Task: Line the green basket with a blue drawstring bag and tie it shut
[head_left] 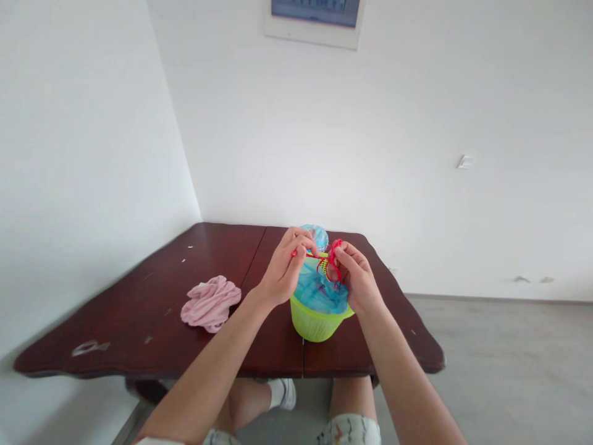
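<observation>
Red yarn [334, 254] is stretched between my two hands above a yellow-green plastic basket [319, 324]. My left hand [287, 262] pinches one strand of it. On the other side, my right hand [356, 277] grips a looped, bunched part of the yarn between thumb and fingers; whether a hook or needle is there I cannot tell. Translucent blue plastic [319, 290], which looks like a bag, lines the basket and bulges at its mouth. Just behind the basket is a round blue-and-white bundle [317, 236], partly hidden by my left hand.
A crumpled pink cloth [212, 303] lies left of the basket on the dark red wooden table [162, 290]. Small pale scraps or marks dot the tabletop. White walls stand behind and to the left; grey floor [500, 352] shows at the right. My legs are under the table's front edge.
</observation>
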